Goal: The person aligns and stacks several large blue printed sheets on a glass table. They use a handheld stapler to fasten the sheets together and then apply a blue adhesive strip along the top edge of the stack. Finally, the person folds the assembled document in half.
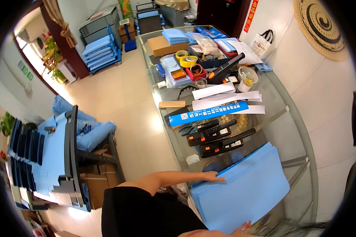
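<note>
A stack of light blue sheets [245,181] lies slantwise on the near end of the glass-topped table, with a darker blue edge showing along its far side. My left hand [214,176] rests on the stack's left far corner, its fingers stretched out. At the near edge of the stack is my right hand [242,229], fingers partly bent and apart, cut off by the lower rim of the view. Just beyond the stack lie two black long-arm staplers [221,148], side by side.
A blue printed strip [207,113] and white paper strips [213,91] lie past the staplers. Farther back are yellow tape rolls [188,60], a white tub [248,75] and a cardboard box [162,46]. Leftward stands a dark-framed table [72,150] with blue sheets.
</note>
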A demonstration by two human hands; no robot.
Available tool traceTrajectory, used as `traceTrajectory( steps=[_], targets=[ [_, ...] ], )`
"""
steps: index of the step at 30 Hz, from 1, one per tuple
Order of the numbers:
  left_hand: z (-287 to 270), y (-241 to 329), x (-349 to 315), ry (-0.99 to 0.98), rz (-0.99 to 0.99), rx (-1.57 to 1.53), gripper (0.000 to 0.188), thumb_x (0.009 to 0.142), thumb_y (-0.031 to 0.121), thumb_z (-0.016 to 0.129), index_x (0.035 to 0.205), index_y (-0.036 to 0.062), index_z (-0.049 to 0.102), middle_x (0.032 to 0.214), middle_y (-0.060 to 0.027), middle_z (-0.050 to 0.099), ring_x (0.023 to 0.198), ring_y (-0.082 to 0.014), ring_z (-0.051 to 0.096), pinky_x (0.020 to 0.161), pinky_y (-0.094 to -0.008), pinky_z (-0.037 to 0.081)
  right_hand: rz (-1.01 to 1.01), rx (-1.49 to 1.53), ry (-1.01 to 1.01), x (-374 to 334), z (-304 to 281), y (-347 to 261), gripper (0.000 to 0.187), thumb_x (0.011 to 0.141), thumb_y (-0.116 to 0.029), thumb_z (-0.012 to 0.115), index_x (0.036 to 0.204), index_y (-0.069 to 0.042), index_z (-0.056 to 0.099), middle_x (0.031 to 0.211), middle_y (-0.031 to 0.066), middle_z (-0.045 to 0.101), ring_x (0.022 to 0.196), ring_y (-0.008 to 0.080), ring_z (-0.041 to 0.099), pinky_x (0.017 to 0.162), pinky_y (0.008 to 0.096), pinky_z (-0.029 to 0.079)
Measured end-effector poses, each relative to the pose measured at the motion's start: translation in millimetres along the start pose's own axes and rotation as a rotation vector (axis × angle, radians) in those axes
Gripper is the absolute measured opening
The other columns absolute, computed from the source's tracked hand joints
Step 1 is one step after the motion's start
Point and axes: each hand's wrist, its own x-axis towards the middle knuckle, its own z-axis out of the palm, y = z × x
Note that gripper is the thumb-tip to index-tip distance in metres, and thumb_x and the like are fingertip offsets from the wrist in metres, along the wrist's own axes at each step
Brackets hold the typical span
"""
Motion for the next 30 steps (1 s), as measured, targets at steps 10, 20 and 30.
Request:
traceTrajectory(
  steps=[10,20,30],
  targets=[
    [20.0,-9.4,36.0,0.314,0.013,0.109,0.102,0.065,0.078,0.064,0.115,-0.0108,0.059,0.116,-0.0256,0.060,0.110,-0.0342,0.058,0.092,-0.0386,0.046,0.337,0.370,-0.493,148.3,34.0,68.0,0.056,0.084,-0.019,0.067,0.131,0.003,0.048,0.128,0.0160,0.056,0.118,0.0306,0.052,0.109,0.0481,0.028],
    [-0.2,15.4,122.7,0.418,0.069,0.429,0.104,0.059,0.081,0.064,0.109,-0.0101,0.062,0.113,-0.0265,0.061,0.106,-0.0355,0.059,0.090,-0.0401,0.047,0.386,0.523,-0.643,160.1,48.3,24.3,0.056,0.084,-0.018,0.067,0.131,0.004,0.047,0.126,0.0165,0.056,0.116,0.0305,0.053,0.108,0.0470,0.031],
    [4.7,13.7,98.3,0.398,0.170,0.428,0.103,0.054,0.074,0.073,0.113,-0.0098,0.058,0.113,-0.0261,0.062,0.106,-0.0365,0.059,0.090,-0.0402,0.047,0.415,0.644,-0.713,114.2,30.5,-35.9,0.055,0.084,-0.018,0.067,0.130,0.004,0.047,0.125,0.0171,0.056,0.114,0.0304,0.054,0.106,0.0459,0.034]
  ],
)
